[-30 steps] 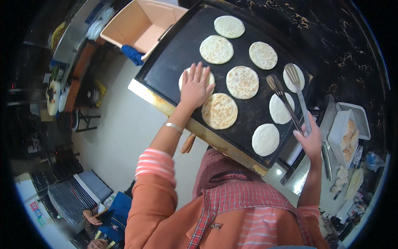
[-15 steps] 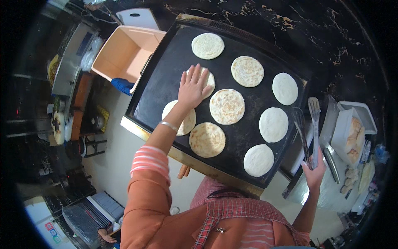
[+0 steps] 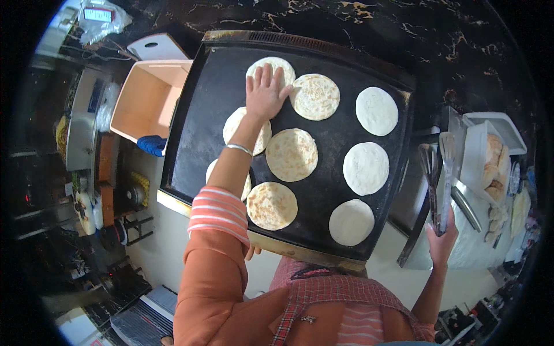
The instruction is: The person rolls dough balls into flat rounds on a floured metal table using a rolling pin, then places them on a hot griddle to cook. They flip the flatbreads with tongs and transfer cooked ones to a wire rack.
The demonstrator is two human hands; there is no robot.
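Observation:
My left hand (image 3: 268,95) lies flat with fingers spread on a pale flatbread (image 3: 276,62) at the far left of a black griddle (image 3: 199,106). Its forearm passes over two more flatbreads, partly hiding a pale flatbread (image 3: 232,124) and another nearer one. Browned spots mark the middle flatbread (image 3: 292,154), the near flatbread (image 3: 272,206) and, more faintly, the far flatbread (image 3: 315,97). Down the right side lie whiter rounds, among them a smooth flatbread (image 3: 366,169). Beside the griddle's right edge my right hand (image 3: 443,239) is closed round metal tongs (image 3: 446,179), tips pointing away from me.
Left of the griddle stands a peach plastic bin (image 3: 141,98) with a blue cloth (image 3: 152,145) at its near rim. On the right, a white container (image 3: 476,153) holds browned bread, near a metal-bladed tool (image 3: 466,205). A dark marbled surface (image 3: 346,17) runs behind the griddle.
My left hand has moved away from me, off one flatbread and onto the farthest one at the left. My right hand still holds the tongs beside the griddle. The whole view has shifted slightly.

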